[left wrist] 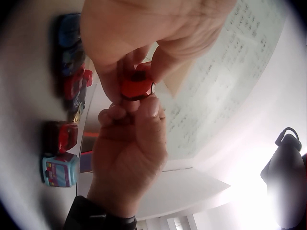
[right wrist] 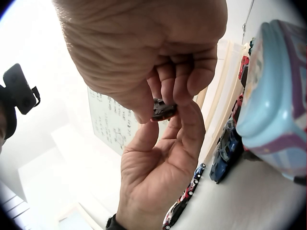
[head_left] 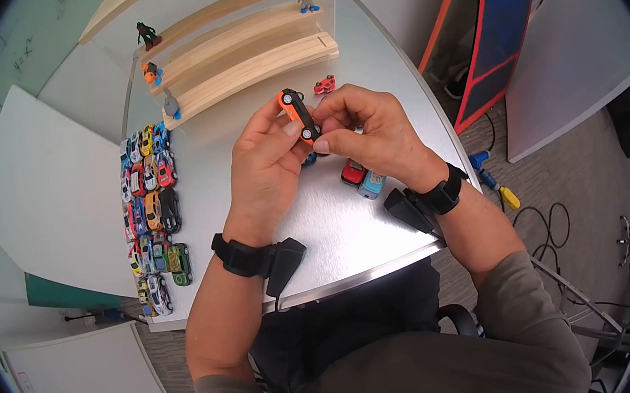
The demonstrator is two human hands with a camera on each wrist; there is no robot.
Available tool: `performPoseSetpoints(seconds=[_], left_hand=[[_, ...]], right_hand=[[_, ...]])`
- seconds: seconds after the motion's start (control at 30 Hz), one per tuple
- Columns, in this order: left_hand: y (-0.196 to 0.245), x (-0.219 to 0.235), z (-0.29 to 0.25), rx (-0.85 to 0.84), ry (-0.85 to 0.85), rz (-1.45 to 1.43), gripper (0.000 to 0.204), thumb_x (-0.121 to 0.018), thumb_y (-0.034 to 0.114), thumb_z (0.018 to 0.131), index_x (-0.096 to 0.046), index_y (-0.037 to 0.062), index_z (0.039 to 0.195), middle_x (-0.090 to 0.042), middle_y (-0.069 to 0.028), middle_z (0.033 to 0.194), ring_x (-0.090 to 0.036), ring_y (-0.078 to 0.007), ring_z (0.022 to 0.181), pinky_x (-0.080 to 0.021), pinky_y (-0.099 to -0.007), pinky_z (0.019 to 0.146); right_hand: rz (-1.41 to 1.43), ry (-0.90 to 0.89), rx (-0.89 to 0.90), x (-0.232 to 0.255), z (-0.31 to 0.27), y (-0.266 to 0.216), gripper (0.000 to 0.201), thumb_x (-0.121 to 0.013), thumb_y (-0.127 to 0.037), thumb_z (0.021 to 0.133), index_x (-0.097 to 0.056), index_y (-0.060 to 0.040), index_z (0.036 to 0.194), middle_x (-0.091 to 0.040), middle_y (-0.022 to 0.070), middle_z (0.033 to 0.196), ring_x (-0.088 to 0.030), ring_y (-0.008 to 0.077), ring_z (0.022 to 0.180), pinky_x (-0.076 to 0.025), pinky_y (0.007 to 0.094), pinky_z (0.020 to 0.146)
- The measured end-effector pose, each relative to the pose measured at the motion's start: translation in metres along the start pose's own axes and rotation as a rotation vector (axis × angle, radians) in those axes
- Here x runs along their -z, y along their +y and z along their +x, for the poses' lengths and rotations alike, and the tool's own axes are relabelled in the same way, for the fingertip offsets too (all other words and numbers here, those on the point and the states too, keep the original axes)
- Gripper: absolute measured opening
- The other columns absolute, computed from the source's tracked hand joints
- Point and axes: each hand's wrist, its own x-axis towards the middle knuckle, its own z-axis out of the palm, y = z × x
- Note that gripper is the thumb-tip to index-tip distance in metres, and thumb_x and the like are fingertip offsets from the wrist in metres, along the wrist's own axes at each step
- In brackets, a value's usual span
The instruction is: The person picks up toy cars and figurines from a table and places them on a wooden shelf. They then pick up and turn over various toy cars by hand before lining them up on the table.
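Orange-and-black toy car (head_left: 298, 116) held up off the table (head_left: 342, 232), between both hands, tilted, wheels showing in the head view; left hand (head_left: 264, 163) pinches it, thumb on one side, fingers behind; right hand (head_left: 375, 130) pinches the lower end between thumb and fingertips, its other fingers bent inward, close together; exact contact of the hidden left fingertips: cannot tell. Below the right hand, a red toy car (head_left: 352, 171) sits beside a light-blue toy vehicle (head_left: 372, 184); a blue toy car (head_left: 309, 159) partly hidden by the hands; small red toy car (head_left: 324, 85) farther back, near the curved wooden rack (head_left: 249, 80), which bears small figures (head_left: 171, 104) at its ends; parked toy cars (head_left: 153, 211) packed in rows along the table's left side.
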Motion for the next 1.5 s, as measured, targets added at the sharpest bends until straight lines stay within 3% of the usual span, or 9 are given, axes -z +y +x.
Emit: performPoseSetpoints(seconds=[0.23,0.4,0.63,0.77,0.97,1.17,1.5], left_hand=[[0.000,0.000,0.000,-0.012,0.026,0.008,0.040,-0.059,0.000,0.097,-0.051,-0.0020,0.137,-0.064,-0.0148,0.119,-0.064,-0.0249,0.110,-0.054,-0.0417,0.095],[0.000,-0.002,-0.001,-0.038,0.106,0.135,0.036,-0.065,0.001,0.095,-0.056,-0.0012,0.130,-0.067,-0.0101,0.108,-0.067,-0.0205,0.099,-0.056,-0.0359,0.088],[0.000,-0.004,0.001,-0.073,0.110,0.193,0.042,-0.069,-0.003,0.091,-0.056,-0.0053,0.131,-0.068,-0.0138,0.110,-0.068,-0.0192,0.098,-0.059,-0.0326,0.084],[0.000,-0.006,0.001,-0.097,0.083,0.217,0.051,-0.067,-0.007,0.090,-0.052,-0.0055,0.138,-0.068,-0.0145,0.111,-0.069,-0.0194,0.097,-0.060,-0.0326,0.085],[0.001,-0.008,0.000,-0.065,0.086,0.317,0.056,-0.065,-0.007,0.090,-0.049,-0.0039,0.144,-0.069,-0.0129,0.111,-0.068,-0.0176,0.095,-0.059,-0.0308,0.081],[0.001,-0.011,0.000,-0.081,0.122,0.382,0.055,-0.064,-0.006,0.091,-0.049,-0.0040,0.144,-0.070,-0.0116,0.109,-0.068,-0.0161,0.094,-0.059,-0.0290,0.078],[0.002,-0.009,0.000,-0.049,0.101,0.379,0.056,-0.065,-0.006,0.091,-0.048,-0.0043,0.145,-0.070,-0.0130,0.106,-0.070,-0.0164,0.091,-0.059,-0.0278,0.075]], right_hand=[[-0.097,0.015,0.011,0.001,0.000,0.003,0.022,-0.078,-0.005,0.081,-0.068,0.0030,0.099,-0.057,-0.0026,0.069,-0.050,0.0036,0.063,-0.042,0.0229,0.057],[-0.124,0.004,0.003,0.000,0.000,0.003,0.017,-0.078,-0.009,0.083,-0.067,0.0009,0.091,-0.056,-0.0030,0.067,-0.049,0.0039,0.061,-0.040,0.0235,0.055],[-0.147,-0.010,-0.096,0.000,0.001,0.000,0.015,-0.074,-0.013,0.090,-0.067,0.0005,0.090,-0.061,-0.0006,0.068,-0.054,0.0047,0.063,-0.043,0.0234,0.055],[-0.050,0.017,-0.197,0.000,0.002,-0.002,0.013,-0.069,-0.012,0.095,-0.067,0.0013,0.093,-0.065,0.0017,0.073,-0.060,0.0068,0.068,-0.050,0.0243,0.058],[0.047,0.024,-0.296,0.000,0.006,0.000,0.014,-0.067,-0.011,0.097,-0.067,0.0023,0.092,-0.065,0.0032,0.075,-0.059,0.0076,0.067,-0.051,0.0250,0.059],[-0.021,0.044,-0.198,0.001,0.006,0.008,0.013,-0.069,-0.011,0.094,-0.066,0.0007,0.090,-0.064,0.0016,0.073,-0.057,0.0067,0.064,-0.048,0.0246,0.057],[-0.007,0.054,-0.192,0.001,0.006,0.015,0.014,-0.072,-0.012,0.092,-0.065,0.0004,0.090,-0.063,0.0011,0.072,-0.057,0.0066,0.065,-0.046,0.0241,0.057]])
